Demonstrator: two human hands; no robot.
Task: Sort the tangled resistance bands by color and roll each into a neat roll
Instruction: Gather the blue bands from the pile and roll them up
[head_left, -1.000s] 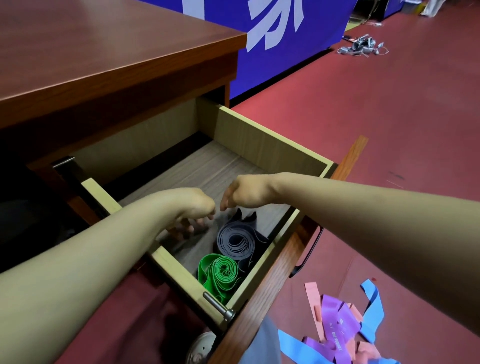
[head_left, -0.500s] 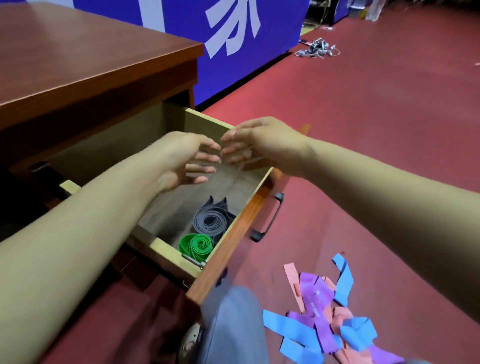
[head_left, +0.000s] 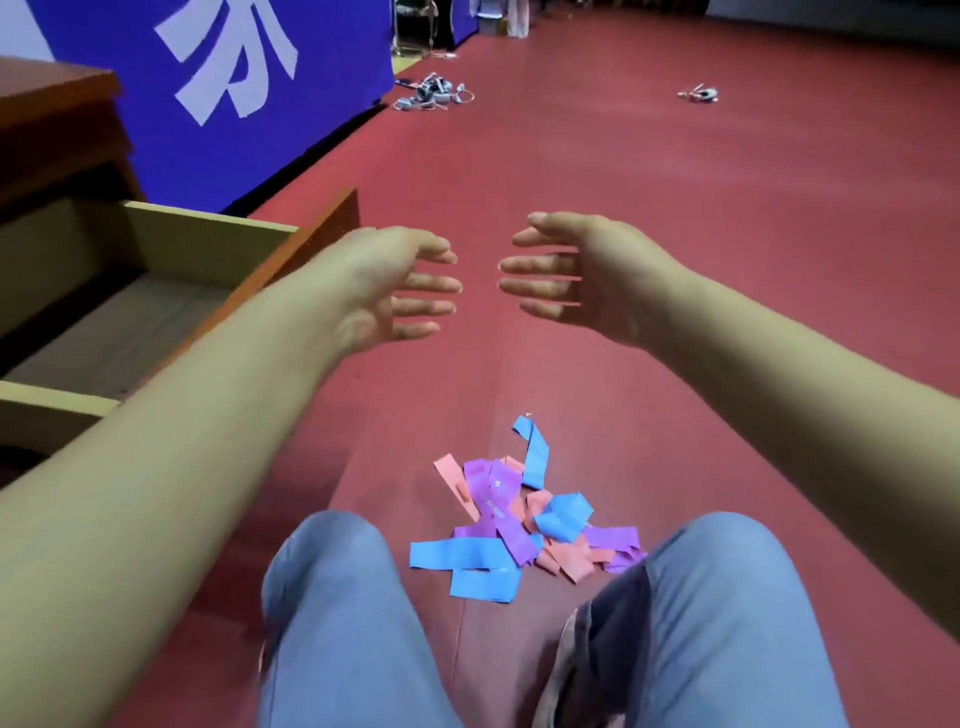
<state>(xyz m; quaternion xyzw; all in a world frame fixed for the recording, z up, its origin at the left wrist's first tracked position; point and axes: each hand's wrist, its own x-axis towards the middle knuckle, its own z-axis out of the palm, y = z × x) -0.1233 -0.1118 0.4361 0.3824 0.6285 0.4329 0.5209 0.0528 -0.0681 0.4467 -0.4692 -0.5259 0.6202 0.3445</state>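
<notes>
A tangled heap of resistance bands lies on the red floor between my knees: blue bands (head_left: 467, 564), purple bands (head_left: 493, 499) and pink bands (head_left: 569, 561) mixed together. My left hand (head_left: 395, 286) and my right hand (head_left: 561, 275) hover in the air well above and beyond the heap, palms facing each other, fingers spread, nothing in either. The open wooden drawer (head_left: 208, 234) is at the left; the rolled bands inside it are hidden by my left forearm.
The dark wooden desk (head_left: 52, 114) stands at the far left above the drawer. A blue banner (head_left: 234, 78) runs along the back left. Small grey clutter (head_left: 431, 96) and another small item (head_left: 701, 94) lie far off on the floor. My knees in jeans (head_left: 332, 597) frame the heap.
Both hands have lifted out of the drawer and swung right, over the floor. The view has turned from the drawer toward the heap of bands; the grey and green rolls are out of sight.
</notes>
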